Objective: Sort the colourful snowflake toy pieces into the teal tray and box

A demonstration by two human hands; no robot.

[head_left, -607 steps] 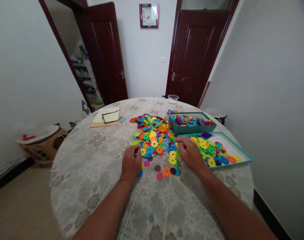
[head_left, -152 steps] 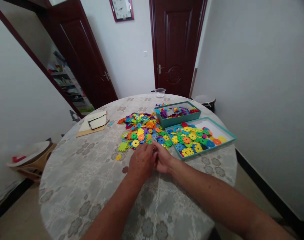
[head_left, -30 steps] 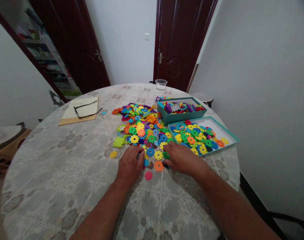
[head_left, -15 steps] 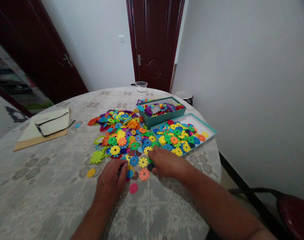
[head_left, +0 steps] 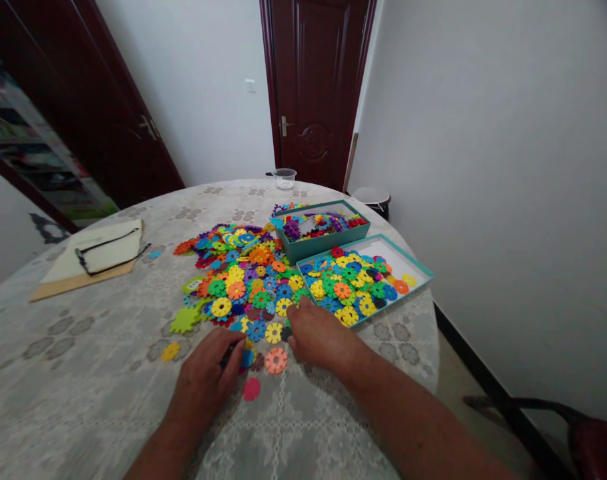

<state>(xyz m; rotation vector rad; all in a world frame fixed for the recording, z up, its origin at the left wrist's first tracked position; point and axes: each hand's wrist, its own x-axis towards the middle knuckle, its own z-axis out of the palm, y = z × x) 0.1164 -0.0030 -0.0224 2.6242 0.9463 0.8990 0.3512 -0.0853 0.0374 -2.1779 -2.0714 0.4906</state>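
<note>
A heap of colourful notched plastic discs (head_left: pixel 260 299) spreads across the patterned tablecloth. My left hand (head_left: pixel 203 373) rests at the near left of the heap, fingers curled with the thumb against them. Something dark, apparently a black disc (head_left: pixel 227 356), shows in that grip, beside a blue disc (head_left: pixel 248 358). At the near right edge of the heap, my right hand (head_left: pixel 320 333) is closed with its fingertips down among the pieces, next to a black disc (head_left: pixel 286 333). What its fingers pinch is hidden. Nearby lie an orange-pink disc (head_left: pixel 276 361) and a pink disc (head_left: pixel 252 389).
A shallow teal-rimmed lid (head_left: pixel 417 259) holds more discs on the right. Behind it stands a teal box (head_left: pixel 328 245) full of pieces. Glasses (head_left: pixel 113 260) lie on a cream pad (head_left: pixel 63 267) at the left. A clear plastic tub (head_left: pixel 284 177) stands at the far edge.
The view has shifted slightly, so the near pieces appear lower and farther left. Both hands stay in nearly the same places by the heap, still closed.
</note>
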